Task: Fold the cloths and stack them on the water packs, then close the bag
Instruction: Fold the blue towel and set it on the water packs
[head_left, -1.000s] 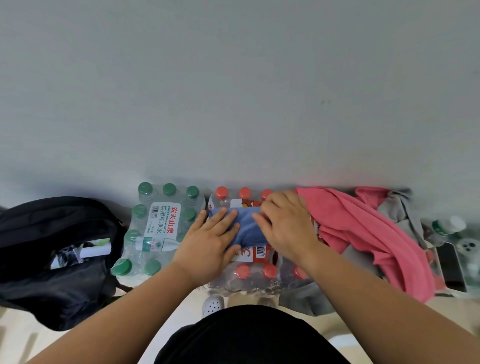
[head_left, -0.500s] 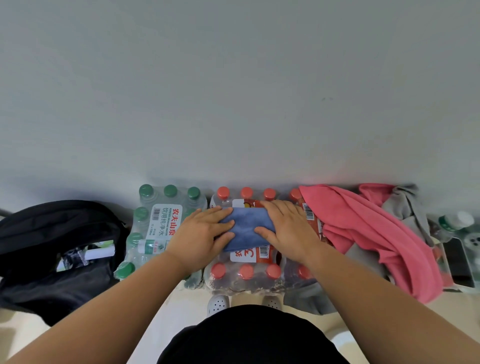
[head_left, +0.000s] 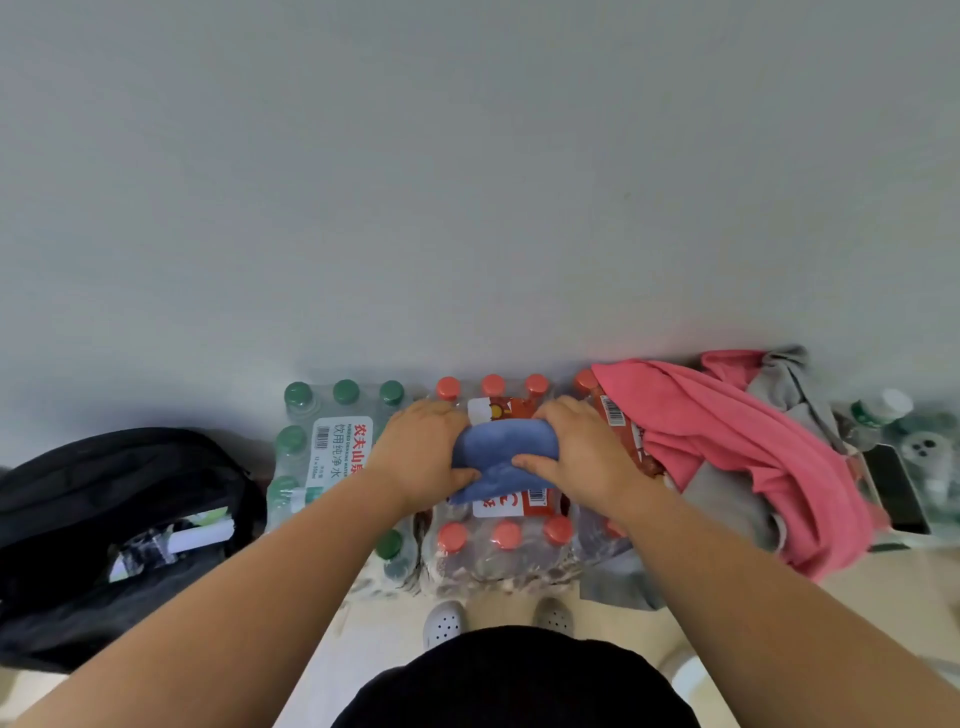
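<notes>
1. On the red pack (head_left: 506, 538), head view: my left hand (head_left: 421, 457) and right hand (head_left: 584, 457) each pinch an end of the blue cloth (head_left: 498, 452), which is bunched between them.
2. I judge I'm mid-fold; next, press it flat here.
3. Right of the pack lies the pink cloth (head_left: 727, 441), unfolded; to the left, the bag (head_left: 104, 483) gapes.

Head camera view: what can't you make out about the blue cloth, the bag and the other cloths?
All in the head view:
Blue cloth: both ends lie under the left hand and right hand, so its fold count is hidden.
Black bag: cut off by the left edge; its zip is too dark to see.
Grey cloth: mostly covered by the pink cloth.
</notes>
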